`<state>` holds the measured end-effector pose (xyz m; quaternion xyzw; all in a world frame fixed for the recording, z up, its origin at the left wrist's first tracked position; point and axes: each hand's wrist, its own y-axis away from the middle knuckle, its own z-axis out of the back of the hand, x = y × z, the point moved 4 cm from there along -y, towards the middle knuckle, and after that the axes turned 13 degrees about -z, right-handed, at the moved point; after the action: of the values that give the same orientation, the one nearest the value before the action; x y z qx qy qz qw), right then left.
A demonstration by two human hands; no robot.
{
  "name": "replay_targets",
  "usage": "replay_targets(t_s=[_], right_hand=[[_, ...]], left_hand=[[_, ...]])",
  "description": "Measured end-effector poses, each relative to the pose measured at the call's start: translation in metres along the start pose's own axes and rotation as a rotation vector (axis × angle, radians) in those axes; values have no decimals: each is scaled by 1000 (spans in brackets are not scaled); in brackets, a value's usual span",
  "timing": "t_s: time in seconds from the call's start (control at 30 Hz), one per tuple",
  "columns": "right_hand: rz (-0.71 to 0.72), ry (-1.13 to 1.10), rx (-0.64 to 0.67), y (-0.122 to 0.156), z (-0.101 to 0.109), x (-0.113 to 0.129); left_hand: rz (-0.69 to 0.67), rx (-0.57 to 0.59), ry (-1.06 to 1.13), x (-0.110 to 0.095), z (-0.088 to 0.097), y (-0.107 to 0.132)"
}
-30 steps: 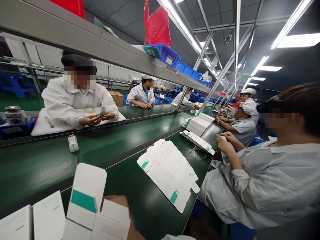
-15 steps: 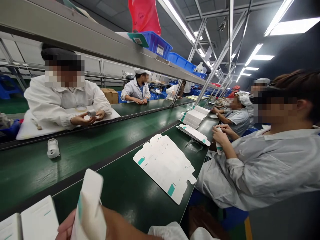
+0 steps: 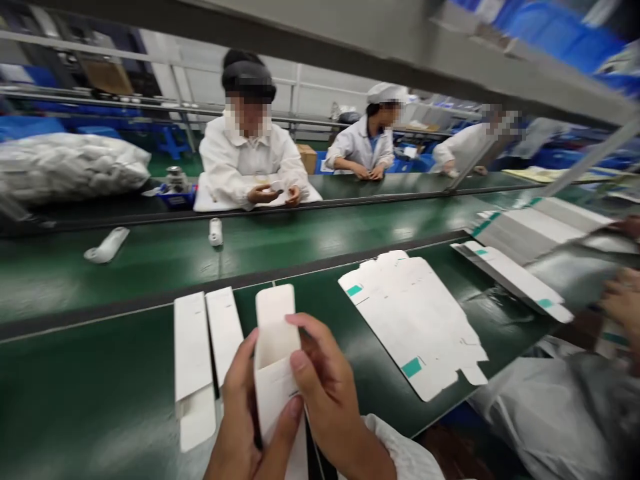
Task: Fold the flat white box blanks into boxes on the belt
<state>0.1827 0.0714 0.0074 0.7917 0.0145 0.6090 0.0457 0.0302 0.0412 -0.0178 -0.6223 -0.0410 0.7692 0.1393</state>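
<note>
Both my hands hold one small white carton (image 3: pixel 274 363) upright over the green table near its front edge. My left hand (image 3: pixel 243 420) wraps its left side from below. My right hand (image 3: pixel 327 393) grips its right side, thumb pressed on the front face and a finger at the open top flap. Just left of the carton two folded white cartons (image 3: pixel 205 347) lie side by side on the table. To the right lies a stack of flat white carton blanks (image 3: pixel 415 320) with teal marks.
A green conveyor belt (image 3: pixel 150 260) runs behind, carrying two small white devices (image 3: pixel 215 231). Workers in white coats sit across it. A neighbour's hands (image 3: pixel 623 300) and more carton stacks (image 3: pixel 520 233) are at the right. A bag of white parts (image 3: pixel 65 167) lies far left.
The view swung left and down. The carton went from a half-open blank low in the view to a squared box held up by both hands.
</note>
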Motion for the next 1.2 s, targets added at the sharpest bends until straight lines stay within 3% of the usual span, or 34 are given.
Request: replay_targets(t_s=[0.13,0.2,0.3,0.37,0.47,0.53,0.67,0.73,0.83,1.0,1.2], right_hand=[[123,168,-54,9,2,7],[82,119,-23,11,1,8],[-191,-270,4,14,-1,8],[-411,-517,97,17,-6,10],[-569,-573,294,22,-11,20],[-469,-458,347,22,-7,28],[-117,-122,392,21,-2,37],[-56,-69,353,18,-1,36],[-80,-69,299,15,1,31],[-88,-74,362,12,4,31],[-169,-49,346,7,4,27]], left_hand=[[6,13,125,-12,-7,-1],[7,29,62,-15,-5,2],[-60,92,-166,-29,6,5],[-133,173,-291,-42,14,5],[-139,238,-332,-58,23,3],[-41,189,-270,-62,25,3],[196,3,-45,-61,22,4],[233,-21,35,-61,18,3],[274,-7,94,-61,15,2],[353,14,123,-61,17,0],[422,64,158,-60,16,-3]])
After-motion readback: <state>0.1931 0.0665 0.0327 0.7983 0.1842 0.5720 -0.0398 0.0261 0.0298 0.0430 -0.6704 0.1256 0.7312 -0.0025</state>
